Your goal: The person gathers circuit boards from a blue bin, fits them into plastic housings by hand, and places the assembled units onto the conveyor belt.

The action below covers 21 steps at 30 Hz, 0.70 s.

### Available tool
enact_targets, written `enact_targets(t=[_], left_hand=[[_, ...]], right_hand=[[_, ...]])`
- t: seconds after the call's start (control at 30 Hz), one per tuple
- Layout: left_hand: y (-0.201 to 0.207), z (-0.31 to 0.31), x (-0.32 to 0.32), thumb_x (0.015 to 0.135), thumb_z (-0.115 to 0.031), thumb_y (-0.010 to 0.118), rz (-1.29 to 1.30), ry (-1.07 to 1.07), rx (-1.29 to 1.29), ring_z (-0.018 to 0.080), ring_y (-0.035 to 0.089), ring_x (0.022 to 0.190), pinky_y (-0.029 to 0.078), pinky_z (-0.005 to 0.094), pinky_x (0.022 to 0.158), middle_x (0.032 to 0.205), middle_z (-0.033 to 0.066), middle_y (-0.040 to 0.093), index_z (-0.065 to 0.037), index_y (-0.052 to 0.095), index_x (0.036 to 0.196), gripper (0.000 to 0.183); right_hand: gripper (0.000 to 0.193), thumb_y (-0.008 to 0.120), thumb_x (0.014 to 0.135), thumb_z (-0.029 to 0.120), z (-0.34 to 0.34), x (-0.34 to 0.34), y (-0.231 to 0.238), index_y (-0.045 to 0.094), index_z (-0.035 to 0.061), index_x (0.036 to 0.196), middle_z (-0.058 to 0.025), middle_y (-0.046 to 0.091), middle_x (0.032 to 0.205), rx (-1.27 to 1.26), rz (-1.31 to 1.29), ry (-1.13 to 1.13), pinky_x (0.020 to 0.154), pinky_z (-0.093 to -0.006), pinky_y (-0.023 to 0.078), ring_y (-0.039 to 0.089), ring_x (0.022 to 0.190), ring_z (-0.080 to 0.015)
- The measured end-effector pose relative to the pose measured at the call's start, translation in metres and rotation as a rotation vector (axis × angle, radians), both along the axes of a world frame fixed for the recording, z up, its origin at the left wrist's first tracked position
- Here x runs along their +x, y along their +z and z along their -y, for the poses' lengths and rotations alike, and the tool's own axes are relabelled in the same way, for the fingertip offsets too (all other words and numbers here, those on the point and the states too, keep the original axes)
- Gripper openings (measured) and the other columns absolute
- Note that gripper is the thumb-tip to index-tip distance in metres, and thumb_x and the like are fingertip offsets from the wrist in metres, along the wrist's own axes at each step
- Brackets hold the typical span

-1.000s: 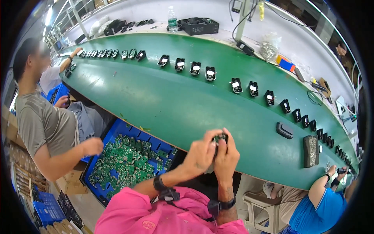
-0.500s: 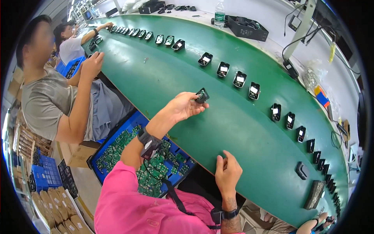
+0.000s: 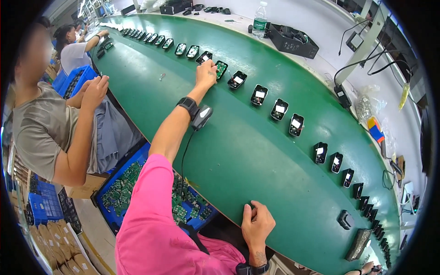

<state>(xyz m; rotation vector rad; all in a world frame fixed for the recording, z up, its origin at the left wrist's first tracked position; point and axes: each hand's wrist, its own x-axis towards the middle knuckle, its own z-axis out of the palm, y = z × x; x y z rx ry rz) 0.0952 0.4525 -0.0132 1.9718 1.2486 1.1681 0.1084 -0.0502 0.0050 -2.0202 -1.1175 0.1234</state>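
My left hand (image 3: 206, 74) reaches out to the row on the green table, its fingers closed at the left edge of a small black housing (image 3: 222, 70) with a green circuit board inside. Its fingertips are partly hidden. That housing sits between two others: a black housing with a white patch (image 3: 204, 57) just beyond my fingers and another such housing (image 3: 237, 79) to its right. My right hand (image 3: 257, 223) rests near the table's front edge, fingers loosely bent, thumb apart, holding nothing. A strapped device (image 3: 201, 118) with a cable is on my left wrist.
More housings (image 3: 279, 109) continue the curved row along the green table (image 3: 229, 156). A blue bin (image 3: 103, 201) of circuit boards stands below the edge. A co-worker (image 3: 50, 123) sits at left. A bottle (image 3: 260, 20) and black box (image 3: 293, 40) stand on the back ledge.
My left hand has moved away from me with the housing, which now stands in the row's former gap. My right hand stays near the edge. The whole view has shifted slightly.
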Motion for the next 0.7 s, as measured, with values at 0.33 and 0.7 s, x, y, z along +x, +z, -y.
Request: enact_targets(t=[0.33,0.7], left_hand=[[0.021,0.017,-0.047,0.095,-0.034,0.058,-0.08,0.028,0.454,0.0372,0.069,0.081,0.054,0.0451,0.073,0.085,0.019,0.071,-0.003,0.073,0.097,0.034],[-0.016,0.468,-0.405,0.099,-0.026,0.061,-0.296,-0.108,-1.0,0.0142,0.065,0.065,0.05,0.032,0.057,0.077,0.0079,0.067,-0.002,0.067,0.098,0.025]], right_hand=[[0.013,0.071,0.09,0.008,-0.001,0.004,-0.002,0.069,-0.0011,0.1,-0.0052,0.06,0.07,-0.023,-0.028,-0.03,0.053,-0.0266,0.041,0.049,0.057,-0.0094],[0.021,0.062,0.096,0.014,-0.053,-0.113,-0.041,0.065,-0.0056,0.103,-0.0173,0.068,0.094,-0.233,-0.571,0.669,0.074,-0.0362,0.052,0.066,0.084,-0.0293]])
